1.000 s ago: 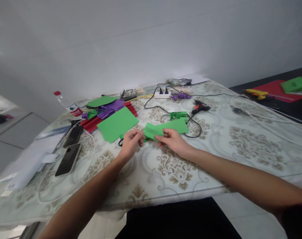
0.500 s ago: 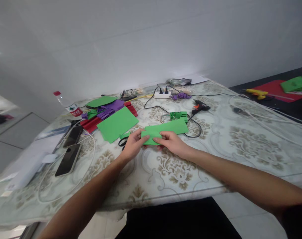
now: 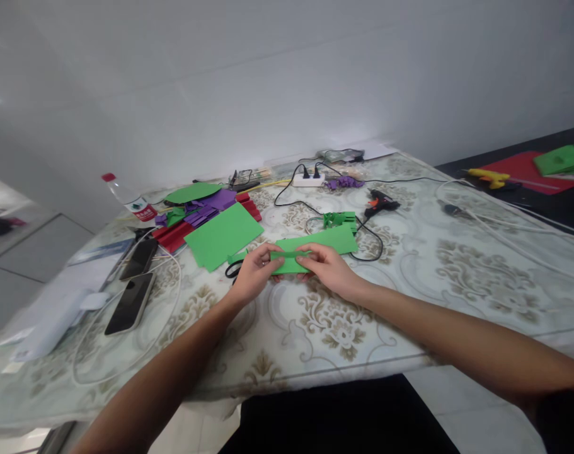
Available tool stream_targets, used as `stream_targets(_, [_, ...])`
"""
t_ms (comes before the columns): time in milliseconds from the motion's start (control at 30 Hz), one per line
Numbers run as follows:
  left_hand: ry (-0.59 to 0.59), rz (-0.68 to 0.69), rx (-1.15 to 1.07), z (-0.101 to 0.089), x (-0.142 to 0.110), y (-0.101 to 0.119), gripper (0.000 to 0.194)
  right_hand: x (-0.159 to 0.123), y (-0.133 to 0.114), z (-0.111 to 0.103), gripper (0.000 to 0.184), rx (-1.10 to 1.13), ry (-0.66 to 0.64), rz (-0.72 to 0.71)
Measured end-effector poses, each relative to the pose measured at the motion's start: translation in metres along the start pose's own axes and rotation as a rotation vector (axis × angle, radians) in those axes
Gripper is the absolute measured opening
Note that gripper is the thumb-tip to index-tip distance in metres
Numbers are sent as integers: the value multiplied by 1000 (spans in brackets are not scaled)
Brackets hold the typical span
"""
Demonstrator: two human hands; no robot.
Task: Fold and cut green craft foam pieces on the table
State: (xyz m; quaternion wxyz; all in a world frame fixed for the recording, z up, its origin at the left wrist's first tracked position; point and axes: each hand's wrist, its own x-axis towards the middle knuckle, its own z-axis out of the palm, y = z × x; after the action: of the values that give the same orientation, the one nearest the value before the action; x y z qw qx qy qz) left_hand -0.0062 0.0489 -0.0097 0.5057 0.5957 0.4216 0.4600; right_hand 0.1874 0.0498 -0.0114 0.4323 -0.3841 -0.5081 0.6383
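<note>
Between my two hands is a small strip of green paper (image 3: 290, 265), with its far edge bent over along a crease. My left hand (image 3: 257, 268) pinches its left end, thumb on top and fingers behind. At the right end, my right hand (image 3: 325, 268) grips it the same way. Just behind them a longer green paper strip (image 3: 331, 240) lies on the table. Black scissor handles (image 3: 232, 270) show beside my left hand, the rest hidden. Larger green sheets (image 3: 224, 236) lie to the left, and a fringed green paper piece (image 3: 341, 221) sits beyond the strip.
A black glue gun (image 3: 380, 202) and its cord lie right of the power strip (image 3: 309, 180). Purple and red paper pieces (image 3: 204, 213) are piled near a bottle (image 3: 130, 199). Two phones (image 3: 130, 302) and a looping white cable (image 3: 176, 302) occupy the left side.
The small green strip went from slanted to level, and my left hand moved right to grip its left end. Its far edge is now folded over toward me.
</note>
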Motion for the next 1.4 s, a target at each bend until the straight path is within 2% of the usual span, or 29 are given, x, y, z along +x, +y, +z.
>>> stream_targets(100, [-2, 20, 16, -1, 1, 0, 27, -1, -4, 1, 12, 21, 10, 15])
stream_targets(267, [2, 39, 32, -2, 2, 0, 16, 0, -6, 1, 18, 73, 11, 44])
stream_targets(433, [7, 44, 41, -3, 3, -2, 14, -1, -6, -1, 17, 170, -28, 75])
stream_targets(833, [31, 80, 105, 0, 2, -2, 13, -3, -4, 0, 40, 53, -72, -12])
stream_targets(1100, [18, 76, 83, -1, 1, -1, 16, 0, 0, -3, 24, 25, -41, -78])
stream_targets(1233, [-4, 45, 57, -2, 0, 1, 19, -3, -6, -1, 15, 59, -29, -46])
stream_targets(1400, [-52, 21, 20, -3, -2, 5, 23, -5, -12, 1, 13, 108, -22, -13])
